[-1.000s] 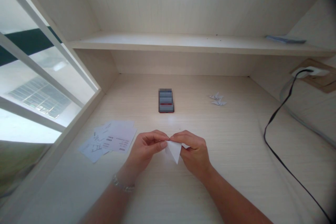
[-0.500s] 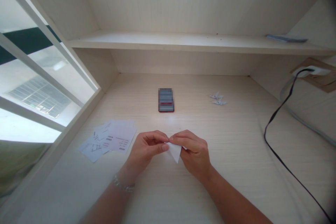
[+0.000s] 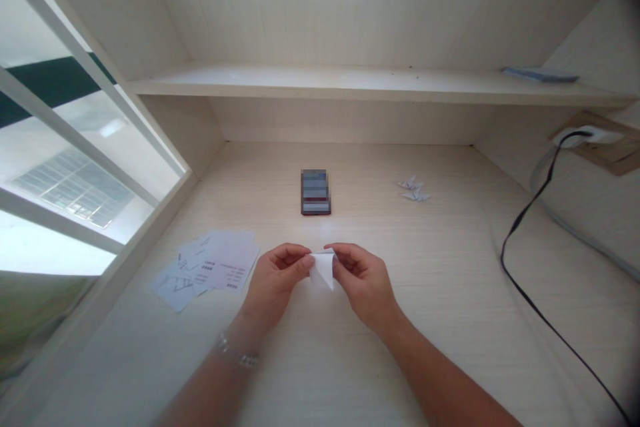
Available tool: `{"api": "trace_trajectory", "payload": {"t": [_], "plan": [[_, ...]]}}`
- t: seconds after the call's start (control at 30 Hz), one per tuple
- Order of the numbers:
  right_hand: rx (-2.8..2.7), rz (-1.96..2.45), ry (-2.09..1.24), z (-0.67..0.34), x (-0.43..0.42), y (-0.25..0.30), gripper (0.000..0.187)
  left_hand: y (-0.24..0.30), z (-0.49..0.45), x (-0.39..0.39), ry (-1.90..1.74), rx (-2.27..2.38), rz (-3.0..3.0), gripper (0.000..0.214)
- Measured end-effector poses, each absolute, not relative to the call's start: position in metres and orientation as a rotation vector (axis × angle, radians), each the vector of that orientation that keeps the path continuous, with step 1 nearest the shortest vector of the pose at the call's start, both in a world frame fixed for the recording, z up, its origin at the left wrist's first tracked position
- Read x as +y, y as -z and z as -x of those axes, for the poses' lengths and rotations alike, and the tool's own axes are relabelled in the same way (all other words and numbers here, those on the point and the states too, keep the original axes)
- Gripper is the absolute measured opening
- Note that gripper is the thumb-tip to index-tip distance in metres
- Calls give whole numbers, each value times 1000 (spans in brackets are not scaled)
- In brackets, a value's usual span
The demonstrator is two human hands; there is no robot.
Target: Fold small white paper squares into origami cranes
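Left hand [image 3: 275,282] and right hand [image 3: 364,280]: both grips clenched, pinching a folded white paper triangle [image 3: 323,272] from either side, tip down, above the counter [image 3: 430,327]. Printed paper slips [image 3: 207,268] lie overlapping at 9 o'clock from the hands, just beside the left hand. Phone [image 3: 316,192] at 12 (screen too blurred to read). Small folded paper figures [image 3: 414,189] at 1. Black cable [image 3: 503,257] at 3, running up to a wall socket [image 3: 585,137]. Bracelet [image 3: 237,355] on left wrist.
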State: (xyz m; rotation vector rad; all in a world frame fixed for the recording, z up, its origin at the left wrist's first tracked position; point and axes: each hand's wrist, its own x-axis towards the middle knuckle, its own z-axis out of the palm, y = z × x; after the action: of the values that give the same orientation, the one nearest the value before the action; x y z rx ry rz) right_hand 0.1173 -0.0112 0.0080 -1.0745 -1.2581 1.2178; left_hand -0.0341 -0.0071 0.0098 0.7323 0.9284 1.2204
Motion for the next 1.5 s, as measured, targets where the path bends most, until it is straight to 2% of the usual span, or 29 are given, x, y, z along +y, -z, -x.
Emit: {"api": "trace_trajectory", "payload": {"t": [0.13, 0.23, 0.4, 0.67, 0.83, 1.03, 1.33, 1.5], "plan": [[-1121, 998, -1392, -115, -10, -9, 32, -10, 29, -5, -1317, 939, -610, 15], [-1197, 1010, -1349, -112, -13, -10, 59, -7, 27, -6, -1337, 962, -599, 15], [-1165, 1097, -1185, -111, -14, -8, 44, -2, 26, -8, -1261, 972, -759, 15], [-1287, 1152, -1164, -118, -12, -14, 40, -7, 26, -10, -1187, 1031, -1056, 29], [-1246, 1156, -1143, -117, -12, -13, 35, -6, 26, -12, -1225, 1100, -1102, 23], [-1219, 1221, -954, -115, -12, -10, 16, -4, 23, -16, -1275, 1128, -1181, 26], [-1218, 1218, -971, -115, -12, -11, 14, -7, 22, -17, -1258, 1218, -1197, 29], [-1215, 1182, -983, -115, -12, -9, 11, -10, 21, -17, -1281, 1241, -1182, 20]]}}
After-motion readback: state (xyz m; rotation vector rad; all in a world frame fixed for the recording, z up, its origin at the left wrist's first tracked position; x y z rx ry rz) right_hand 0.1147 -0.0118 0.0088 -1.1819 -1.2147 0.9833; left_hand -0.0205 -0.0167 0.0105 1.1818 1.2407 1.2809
